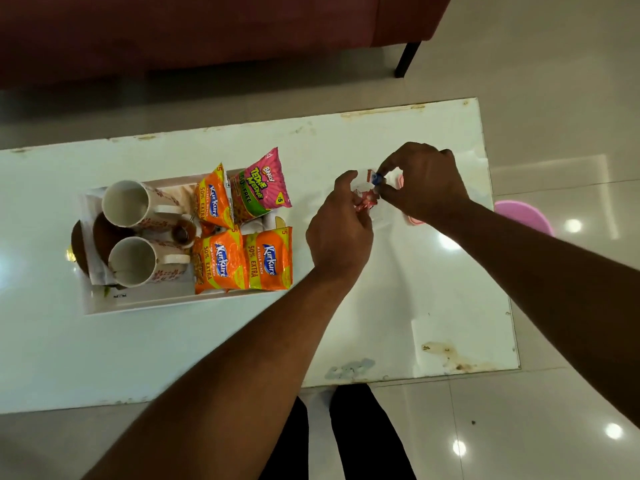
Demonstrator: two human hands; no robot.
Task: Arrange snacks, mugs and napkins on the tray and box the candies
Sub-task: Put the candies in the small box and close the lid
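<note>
A white tray (145,303) on the glass table holds two white floral mugs (126,204) (133,261), folded napkins (95,268), three orange snack packets (268,259) and a pink one (265,185). To the right of the tray, my left hand (337,230) holds red-wrapped candies (365,199) over a clear box (381,216). My right hand (422,183) pinches a blue-and-white wrapped candy (377,178) just above that box. The box's pink lid (414,221) shows partly under my right wrist.
The white glass table (381,306) has stained edges at the front right. A dark red sofa (207,29) stands beyond it. A pink tub (523,216) sits on the tiled floor to the right. Brown plates (81,244) lie under the napkins.
</note>
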